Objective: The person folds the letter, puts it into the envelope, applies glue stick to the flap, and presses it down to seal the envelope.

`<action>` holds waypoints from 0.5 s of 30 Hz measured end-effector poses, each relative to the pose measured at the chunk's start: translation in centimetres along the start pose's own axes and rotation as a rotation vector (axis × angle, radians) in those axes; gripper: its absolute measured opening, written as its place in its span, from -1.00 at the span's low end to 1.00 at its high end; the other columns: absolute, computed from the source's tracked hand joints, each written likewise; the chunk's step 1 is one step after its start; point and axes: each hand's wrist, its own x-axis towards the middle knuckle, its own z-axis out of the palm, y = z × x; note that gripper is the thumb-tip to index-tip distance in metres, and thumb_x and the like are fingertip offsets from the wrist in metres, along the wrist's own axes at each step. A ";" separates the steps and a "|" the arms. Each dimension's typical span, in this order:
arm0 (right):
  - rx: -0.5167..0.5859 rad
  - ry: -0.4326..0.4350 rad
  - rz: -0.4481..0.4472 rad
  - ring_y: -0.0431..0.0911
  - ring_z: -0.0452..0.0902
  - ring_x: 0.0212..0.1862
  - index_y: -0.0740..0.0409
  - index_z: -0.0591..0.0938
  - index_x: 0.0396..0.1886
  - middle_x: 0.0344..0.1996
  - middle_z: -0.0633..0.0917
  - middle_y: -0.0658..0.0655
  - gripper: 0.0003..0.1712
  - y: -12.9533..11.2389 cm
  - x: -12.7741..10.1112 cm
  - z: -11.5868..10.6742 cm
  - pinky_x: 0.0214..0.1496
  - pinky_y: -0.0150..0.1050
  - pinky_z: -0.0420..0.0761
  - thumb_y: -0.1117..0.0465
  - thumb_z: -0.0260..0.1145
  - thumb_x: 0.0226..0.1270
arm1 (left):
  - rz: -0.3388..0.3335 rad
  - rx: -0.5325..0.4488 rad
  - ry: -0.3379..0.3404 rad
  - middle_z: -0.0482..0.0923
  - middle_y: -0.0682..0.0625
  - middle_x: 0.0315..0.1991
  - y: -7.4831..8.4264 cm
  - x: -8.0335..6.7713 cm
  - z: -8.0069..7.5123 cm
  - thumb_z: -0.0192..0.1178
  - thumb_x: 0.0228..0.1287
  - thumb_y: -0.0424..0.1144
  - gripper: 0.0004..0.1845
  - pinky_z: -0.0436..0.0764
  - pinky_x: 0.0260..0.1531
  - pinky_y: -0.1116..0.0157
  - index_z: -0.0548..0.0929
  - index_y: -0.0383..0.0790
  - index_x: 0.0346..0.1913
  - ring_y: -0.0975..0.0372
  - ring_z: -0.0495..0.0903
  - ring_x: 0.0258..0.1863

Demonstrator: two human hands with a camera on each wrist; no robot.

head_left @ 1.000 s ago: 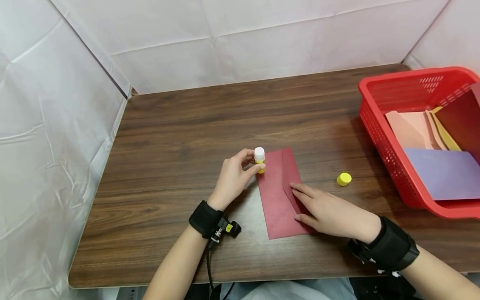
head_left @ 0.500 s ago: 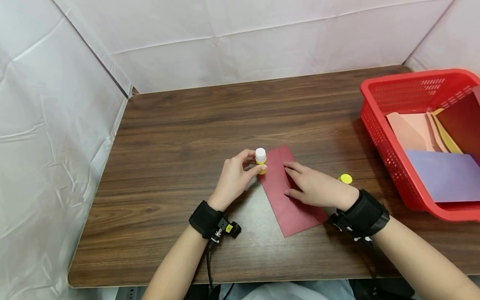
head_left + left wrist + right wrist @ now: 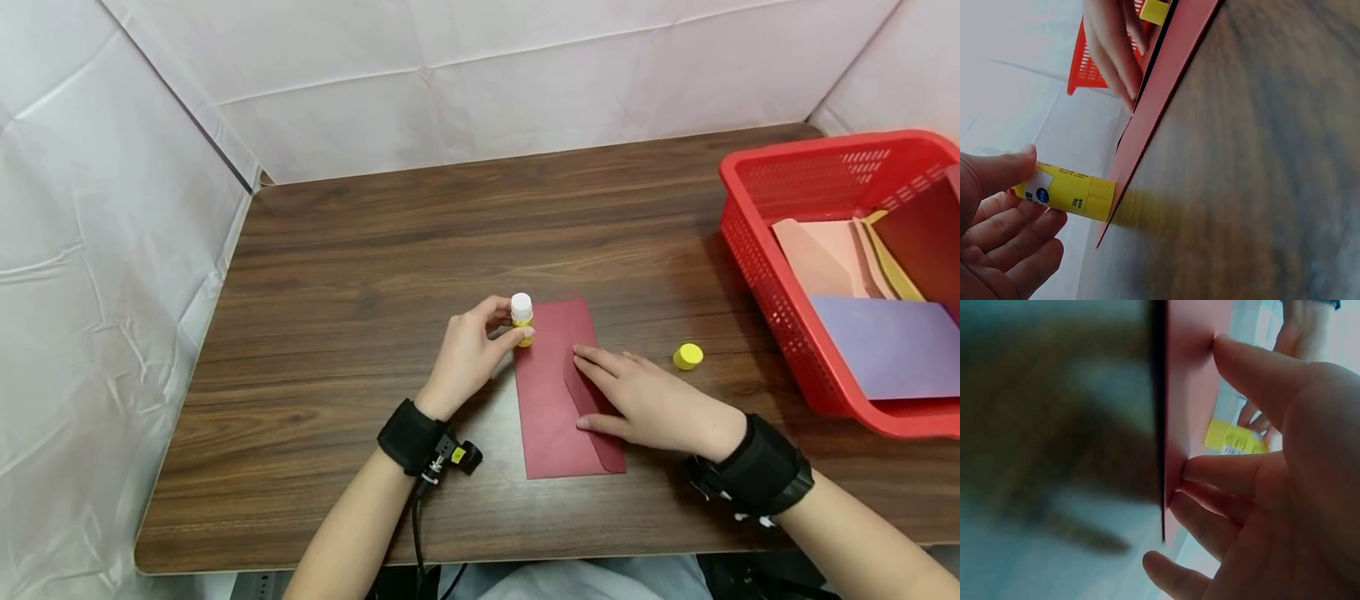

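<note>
A dark red envelope [image 3: 553, 392] lies flat at the table's middle, flap folded over. My right hand [image 3: 637, 396] rests on it with straight fingers pressing the flap; in the right wrist view the fingers [image 3: 1241, 475] lie against the red envelope [image 3: 1191, 394]. My left hand [image 3: 468, 354] holds an uncapped yellow glue stick [image 3: 521, 318] upright at the envelope's upper left corner. The left wrist view shows the glue stick [image 3: 1069, 192] pinched by thumb and fingers, its base touching the envelope's edge [image 3: 1154, 106]. The yellow cap [image 3: 687, 357] sits on the table right of my right hand.
A red plastic basket [image 3: 757, 242] stands at the right edge, holding several coloured envelopes in pink, yellow, purple and dark red. White fabric walls close in the wooden table [image 3: 360, 250] on the left, back and right.
The envelope has turned back to lie straight after tilting. My right hand slid toward me along the flap. The left hand and glue stick stayed put.
</note>
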 end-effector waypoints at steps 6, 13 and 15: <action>0.027 0.036 -0.039 0.17 0.47 0.31 0.31 0.43 0.42 0.41 0.41 0.28 -0.12 -1.1 -1.6 1.3 0.31 0.23 0.43 -0.18 0.41 0.32 | 0.006 0.013 -0.011 0.73 -0.05 -0.07 0.2 0.2 0.2 0.37 0.34 -0.17 -0.64 0.61 0.13 0.22 0.63 -0.25 0.11 0.22 0.69 0.02; 0.017 0.088 0.021 0.08 0.47 0.33 0.28 0.51 0.36 0.36 0.49 0.25 -0.16 -1.8 -1.3 2.1 0.33 0.24 0.39 -0.16 0.46 0.26 | 0.007 0.012 0.000 0.73 -0.06 -0.08 0.1 0.1 0.3 0.38 0.33 -0.19 -0.66 0.63 0.10 0.23 0.64 -0.25 0.09 0.22 0.69 0.00; 0.021 0.093 0.051 0.07 0.48 0.32 0.28 0.50 0.37 0.35 0.50 0.24 -0.15 -1.8 -0.9 2.0 0.35 0.26 0.35 -0.15 0.47 0.25 | 0.008 0.011 -0.004 0.73 -0.06 -0.07 0.1 0.1 0.3 0.37 0.34 -0.19 -0.66 0.63 0.09 0.23 0.64 -0.25 0.09 0.23 0.69 0.01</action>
